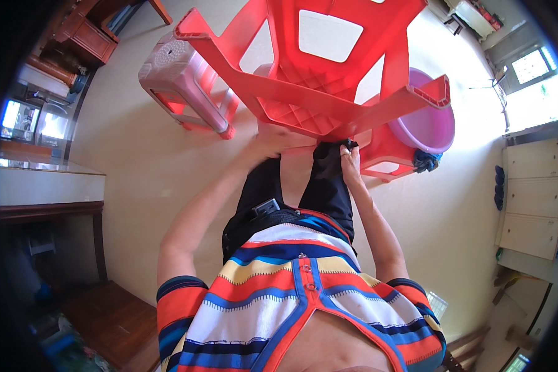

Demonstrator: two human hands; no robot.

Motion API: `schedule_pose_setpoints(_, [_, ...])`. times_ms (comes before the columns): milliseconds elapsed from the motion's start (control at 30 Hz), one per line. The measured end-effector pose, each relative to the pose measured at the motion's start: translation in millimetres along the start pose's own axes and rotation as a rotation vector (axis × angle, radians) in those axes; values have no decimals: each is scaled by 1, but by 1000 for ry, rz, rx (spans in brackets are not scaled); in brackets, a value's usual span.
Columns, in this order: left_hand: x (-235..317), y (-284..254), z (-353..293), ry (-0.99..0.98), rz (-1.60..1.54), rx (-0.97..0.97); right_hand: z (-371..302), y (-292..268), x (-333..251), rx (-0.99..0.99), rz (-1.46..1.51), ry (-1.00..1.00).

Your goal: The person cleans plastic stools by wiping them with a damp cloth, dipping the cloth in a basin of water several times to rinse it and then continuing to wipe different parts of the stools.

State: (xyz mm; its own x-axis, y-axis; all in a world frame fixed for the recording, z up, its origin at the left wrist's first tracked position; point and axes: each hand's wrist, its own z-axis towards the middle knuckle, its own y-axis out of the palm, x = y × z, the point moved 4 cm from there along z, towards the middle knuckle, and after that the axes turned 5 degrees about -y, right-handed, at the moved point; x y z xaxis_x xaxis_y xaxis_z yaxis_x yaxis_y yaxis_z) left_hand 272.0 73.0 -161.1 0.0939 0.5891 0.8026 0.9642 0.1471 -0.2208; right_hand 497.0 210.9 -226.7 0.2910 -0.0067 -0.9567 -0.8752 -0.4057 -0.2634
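A large red plastic stool (316,93) is turned over in front of me, with hollow leg ends pointing up and toward me. My right hand (349,162) is just below its near edge, fingers closed on a dark cloth (330,154) by my knee. The cloth blends into my black trousers, so its extent is unclear. My left hand (270,141) is at the stool's near left side, smeared by motion. Whether it touches the stool or holds anything does not show.
A pinkish-grey stool (173,65) with red lower legs stands to the left. At right, a purple basin (437,118) rests on a red stool (381,162), with a dark cloth (426,161) beside it. Pale cabinets (532,195) line the right wall; a white-sided counter (49,186) is at left.
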Motion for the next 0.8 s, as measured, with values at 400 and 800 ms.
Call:
schedule_pose_setpoints(400, [157, -147, -83, 773, -299, 579, 15, 9, -20, 62, -114, -99])
schedule_pose_setpoints(800, [136, -128, -108, 817, -452, 471, 80, -17, -32, 71, -328, -109])
